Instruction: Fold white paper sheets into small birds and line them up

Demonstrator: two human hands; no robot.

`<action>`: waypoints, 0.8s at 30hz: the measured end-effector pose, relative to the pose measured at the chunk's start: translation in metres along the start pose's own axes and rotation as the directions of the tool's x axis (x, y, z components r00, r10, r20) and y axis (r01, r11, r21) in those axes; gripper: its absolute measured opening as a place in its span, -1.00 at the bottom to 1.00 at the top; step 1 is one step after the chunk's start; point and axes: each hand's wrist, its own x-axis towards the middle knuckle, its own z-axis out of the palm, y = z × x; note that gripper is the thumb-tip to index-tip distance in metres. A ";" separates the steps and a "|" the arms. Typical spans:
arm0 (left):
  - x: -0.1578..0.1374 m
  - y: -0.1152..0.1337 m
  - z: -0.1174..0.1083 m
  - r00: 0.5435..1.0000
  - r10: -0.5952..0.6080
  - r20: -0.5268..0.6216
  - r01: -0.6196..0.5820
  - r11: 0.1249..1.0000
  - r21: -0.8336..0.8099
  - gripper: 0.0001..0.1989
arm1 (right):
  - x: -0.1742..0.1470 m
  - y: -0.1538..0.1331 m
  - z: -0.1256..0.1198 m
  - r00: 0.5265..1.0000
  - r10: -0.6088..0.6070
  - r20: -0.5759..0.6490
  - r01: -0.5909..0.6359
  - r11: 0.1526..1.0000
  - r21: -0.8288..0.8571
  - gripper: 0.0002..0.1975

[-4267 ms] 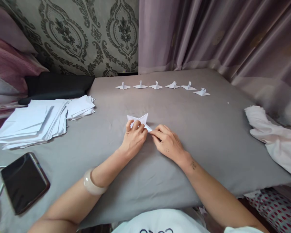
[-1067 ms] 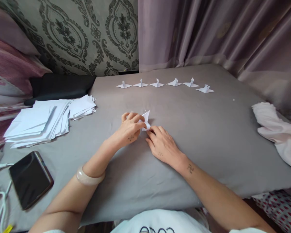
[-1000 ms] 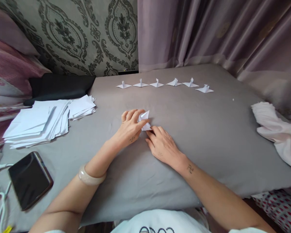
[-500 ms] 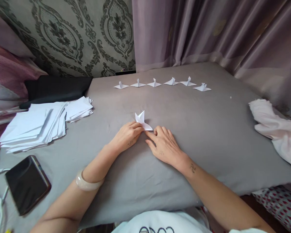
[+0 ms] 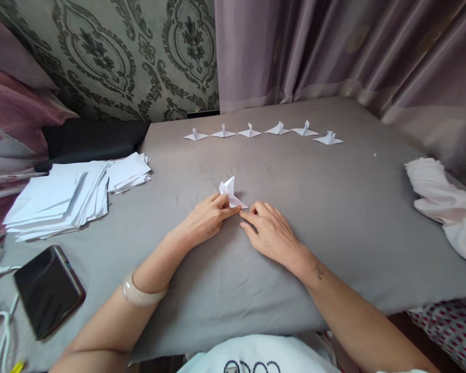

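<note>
Near the middle of the grey-covered table, a small white folded paper (image 5: 233,198) has points standing up and one corner stretched toward the right. My left hand (image 5: 206,220) is closed on its near-left side, the forefinger lying along the lower edge; part of the paper is hidden beneath the fingers. At the right corner, the forefinger tip of my right hand (image 5: 270,230) touches the paper or the left fingertip; I cannot tell which. That hand's thumb is apart from the forefinger, and its other fingers are bent.
Several folded paper birds (image 5: 249,131) stand in a row at the back. Stacked white sheets (image 5: 58,199) lie left, before a black folded item (image 5: 97,139). A phone (image 5: 49,292) and white cables (image 5: 3,331) are front left. Pale cloth (image 5: 446,202) lies right.
My left forefinger has slid right along the paper's lower edge toward its corner. My right hand has shifted slightly right. The whole view has moved a little.
</note>
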 end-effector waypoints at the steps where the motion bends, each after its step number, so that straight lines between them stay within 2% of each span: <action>1: 0.000 0.000 0.001 1.000 -0.001 -0.004 0.001 1.000 -0.004 -0.48 | 0.000 0.001 0.000 1.000 0.003 -0.010 -0.003 1.000 0.015 -0.77; 3: 0.000 -0.001 0.002 1.000 0.002 -0.018 -0.003 1.000 -0.011 -0.46 | 0.002 0.003 0.000 0.999 0.035 -0.033 -0.033 0.998 0.062 -0.79; 7: 0.001 0.000 0.006 0.994 0.000 -0.109 0.002 1.000 0.014 -0.56 | 0.010 0.008 0.006 0.975 0.188 -0.119 -0.159 0.963 0.219 -0.81; 9: 0.001 0.002 0.006 0.987 -0.007 -0.158 0.014 0.999 0.044 -0.63 | 0.016 0.009 0.010 0.961 0.226 -0.159 -0.171 0.939 0.298 -0.86; 11: 0.001 0.003 0.006 0.981 -0.005 -0.195 0.018 0.998 0.065 -0.68 | 0.021 0.009 0.015 0.963 0.210 -0.170 -0.146 0.935 0.323 -0.85; 14: 0.001 0.005 0.004 0.951 -0.001 -0.310 0.032 0.995 0.096 -0.76 | 0.025 0.007 0.019 0.975 0.151 -0.161 -0.105 0.958 0.266 -0.91; 17: 0.002 0.006 0.002 0.863 -0.047 -0.504 0.144 0.977 0.157 -0.77 | 0.024 0.006 0.019 0.976 0.108 -0.191 -0.076 0.983 0.170 -0.91; 19: 0.002 0.006 0.001 0.823 -0.056 -0.565 0.214 0.953 0.216 -0.71 | 0.024 0.006 0.017 0.967 0.049 -0.251 -0.031 0.997 0.073 -0.86; 22: 0.001 0.005 0.001 0.839 -0.005 -0.545 0.203 0.931 0.303 -0.80 | 0.024 0.008 0.014 0.940 -0.050 -0.337 0.030 0.998 -0.064 -0.77; 24: 0.001 0.004 0.000 0.848 0.016 -0.529 0.175 0.934 0.310 -0.87 | 0.025 0.010 0.013 0.927 -0.050 -0.371 0.034 0.998 -0.049 -0.76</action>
